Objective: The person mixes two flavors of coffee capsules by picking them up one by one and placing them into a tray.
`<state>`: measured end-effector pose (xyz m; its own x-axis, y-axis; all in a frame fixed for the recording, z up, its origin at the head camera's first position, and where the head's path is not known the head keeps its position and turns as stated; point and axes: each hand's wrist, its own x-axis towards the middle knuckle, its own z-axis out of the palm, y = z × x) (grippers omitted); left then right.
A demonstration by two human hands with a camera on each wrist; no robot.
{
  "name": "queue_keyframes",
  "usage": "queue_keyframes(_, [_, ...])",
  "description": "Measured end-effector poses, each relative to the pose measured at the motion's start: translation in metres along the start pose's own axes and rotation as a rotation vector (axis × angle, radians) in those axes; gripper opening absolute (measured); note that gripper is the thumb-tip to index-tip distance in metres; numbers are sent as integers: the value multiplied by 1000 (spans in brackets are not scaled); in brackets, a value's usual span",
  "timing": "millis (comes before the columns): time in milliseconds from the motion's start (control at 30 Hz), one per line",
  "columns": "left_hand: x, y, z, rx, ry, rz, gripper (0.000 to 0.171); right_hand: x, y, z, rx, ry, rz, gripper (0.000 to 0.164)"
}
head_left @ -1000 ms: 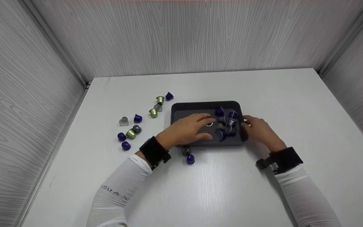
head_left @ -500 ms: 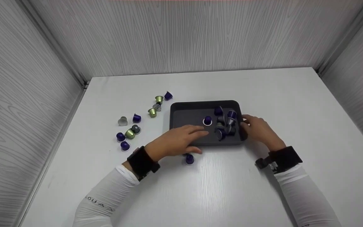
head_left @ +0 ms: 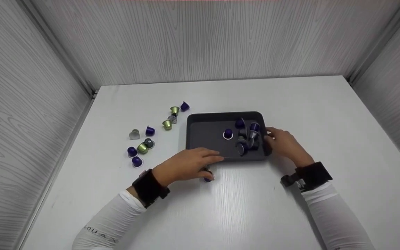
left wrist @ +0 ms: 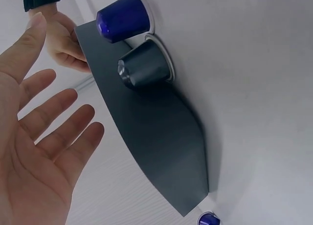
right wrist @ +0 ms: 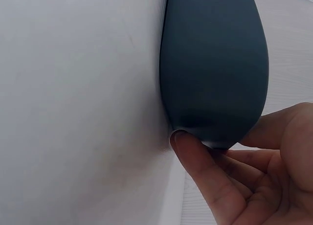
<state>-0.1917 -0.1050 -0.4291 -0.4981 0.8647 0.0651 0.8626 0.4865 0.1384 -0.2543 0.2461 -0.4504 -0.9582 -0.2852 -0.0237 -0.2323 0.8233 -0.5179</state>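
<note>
My left hand [head_left: 188, 165] hovers over the near edge of a dark grey tray [head_left: 203, 133], fingers spread and holding nothing. Below it, a purple-blue coffee capsule [left wrist: 124, 18] and a dark grey coffee capsule [left wrist: 146, 63] stand on the table beside the tray's wall; in the head view the hand mostly covers both. My right hand [head_left: 285, 144] grips the tray's right end, fingertips at its rim and wall in the right wrist view. Inside the tray, one purple capsule [head_left: 228, 133] stands apart from a pile of capsules [head_left: 242, 149] at the right.
Left of the tray, loose capsules lie on the white table: a green capsule [head_left: 167, 125], a purple capsule [head_left: 150, 131], a silver capsule [head_left: 134, 134] and several others. Wood-grain panels [head_left: 221, 41] stand at the back and both sides.
My left hand has drawn back from above the tray, toward the near left, over the two capsules in front. A purple capsule in the tray has come into sight. The right hand stays put.
</note>
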Motion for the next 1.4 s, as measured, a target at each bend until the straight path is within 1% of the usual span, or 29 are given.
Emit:
queue_keyframes(100, [-3, 1, 1, 6, 4, 28, 61, 1, 0, -1, 0, 0, -1, 43])
queue_keyframes(300, [-5, 3, 6, 54, 13, 81, 55, 0, 0, -2, -4, -17, 22, 45])
queue_keyframes(400, [-6, 4, 8, 62, 16, 94, 53, -1, 0, 0, -8, -20, 27, 45])
queue_keyframes(533, [-6, 7, 11, 62, 24, 108, 50, -1, 1, 2, -7, -11, 14, 44])
queue_keyframes(633, [-6, 9, 11, 58, 1, 106, 48, -1, 1, 3, 1, -8, 9, 43])
queue_keyframes(800, [-4, 12, 12, 53, -72, 72, 48, -1, 2, 2, -5, 0, 8, 43])
queue_keyframes(900, [-4, 12, 13, 55, -99, 59, 49, -1, 2, 2, -9, -2, 8, 43])
queue_keyframes(1033, [-4, 12, 15, 70, -94, 75, 46, 0, 1, 1, -5, -13, 17, 44])
queue_keyframes(1233, [-4, 11, 19, 64, -62, 105, 30, 0, 0, 1, -1, -14, 27, 44])
queue_keyframes(1400, [-3, 11, 21, 78, -74, 112, 25, 1, 0, 0, -4, -10, 18, 44])
